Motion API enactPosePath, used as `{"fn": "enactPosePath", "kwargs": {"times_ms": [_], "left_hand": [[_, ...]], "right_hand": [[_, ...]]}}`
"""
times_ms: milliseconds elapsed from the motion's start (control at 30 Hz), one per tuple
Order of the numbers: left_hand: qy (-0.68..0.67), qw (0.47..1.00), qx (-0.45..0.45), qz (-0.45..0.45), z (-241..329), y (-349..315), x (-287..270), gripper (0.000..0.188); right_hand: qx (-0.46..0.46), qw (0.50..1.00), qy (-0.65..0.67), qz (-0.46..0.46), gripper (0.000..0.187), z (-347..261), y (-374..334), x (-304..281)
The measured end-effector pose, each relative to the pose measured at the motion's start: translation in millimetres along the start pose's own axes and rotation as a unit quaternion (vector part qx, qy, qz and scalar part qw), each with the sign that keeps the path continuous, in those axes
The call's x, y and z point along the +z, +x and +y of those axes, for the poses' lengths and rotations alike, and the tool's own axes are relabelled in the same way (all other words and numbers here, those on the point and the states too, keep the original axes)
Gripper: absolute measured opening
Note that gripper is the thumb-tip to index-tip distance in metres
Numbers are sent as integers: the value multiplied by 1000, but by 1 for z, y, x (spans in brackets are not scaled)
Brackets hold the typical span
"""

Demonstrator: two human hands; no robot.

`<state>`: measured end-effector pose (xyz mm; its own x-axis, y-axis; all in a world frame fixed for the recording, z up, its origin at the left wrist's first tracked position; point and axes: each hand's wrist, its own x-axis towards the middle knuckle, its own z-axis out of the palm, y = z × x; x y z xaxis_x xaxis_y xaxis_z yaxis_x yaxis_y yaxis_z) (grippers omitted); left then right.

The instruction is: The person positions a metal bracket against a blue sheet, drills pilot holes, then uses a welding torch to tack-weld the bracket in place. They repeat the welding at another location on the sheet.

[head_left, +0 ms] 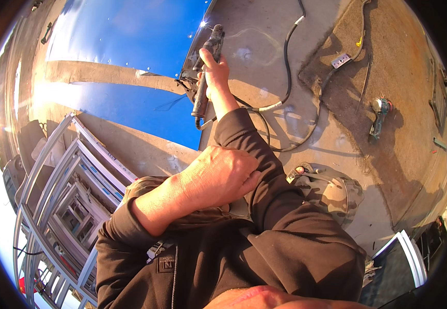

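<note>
My right hand [216, 77] reaches forward, its fingers wrapped round a long black handheld tool [201, 98]. The tool points up and away, and a cable bends from its lower end; its exact kind is not clear. Its far tip is close to the edge of a blue metal sheet [146, 36], where a bright spot glints. Nearer my body, my left hand [215, 172] is closed, back upward, against the dark sleeve [246, 135] of my right forearm. Its curled fingertips are hidden, so whatever they grip cannot be seen.
Black cable [288, 62] loops over the concrete at right, towards a power strip [341, 61]. An angle grinder [380, 117] lies on the brown ground beyond. White frames [87, 154] stack at left. A second blue sheet [141, 108] lies nearby. At lower right is a white-edged pane [411, 252].
</note>
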<state>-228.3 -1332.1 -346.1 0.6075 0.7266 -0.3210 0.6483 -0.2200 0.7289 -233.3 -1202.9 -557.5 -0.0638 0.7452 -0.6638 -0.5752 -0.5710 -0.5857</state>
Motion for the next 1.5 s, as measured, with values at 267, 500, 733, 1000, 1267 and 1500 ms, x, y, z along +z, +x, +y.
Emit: {"fn": "enactPosePath", "kwargs": {"times_ms": [267, 500, 733, 1000, 1267, 1500], "left_hand": [[2, 1000, -3, -4, 0, -2, 0, 22], [5, 1000, -5, -4, -1, 0, 0, 23], [6, 1000, -10, -10, 0, 3, -1, 22], [1, 1000, -7, -4, 0, 7, 0, 24], [6, 1000, -7, -5, 2, 8, 2, 24], [-4, 1000, 0, -2, 2, 9, 2, 25]], "right_hand": [[-12, 1000, -6, -6, 48, 0, 3, 1], [-14, 1000, -6, -10, 48, 0, 4, 1], [-21, 1000, 5, -11, 47, -1, 3, -2], [-11, 1000, -1, -15, 44, -2, 4, -4], [-16, 1000, -6, -11, 45, -1, 7, -5], [-10, 1000, -5, -19, 49, -5, 5, -7]]}}
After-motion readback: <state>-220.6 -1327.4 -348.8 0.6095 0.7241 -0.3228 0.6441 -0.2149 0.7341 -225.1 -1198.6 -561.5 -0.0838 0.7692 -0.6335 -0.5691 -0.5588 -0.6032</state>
